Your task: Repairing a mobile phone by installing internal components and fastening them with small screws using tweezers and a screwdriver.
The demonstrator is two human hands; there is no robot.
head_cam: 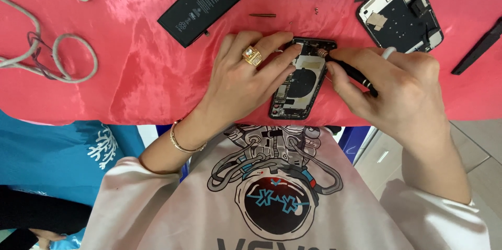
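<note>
Left hand (246, 80) lies spread, pinning the opened phone (300, 80) at centre frame so right hand (405, 90), pinching the screwdriver (348, 69), works its upper corner steadily

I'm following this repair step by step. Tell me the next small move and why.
Probably turn the screwdriver in the right hand: its tip sits at the top corner of the opened phone, which the left hand pins to the red cloth.

surface (130, 77): you see wrinkled red cloth (shiny) | floor (483, 140): pale tiles, lower right | light: even, soft
</note>
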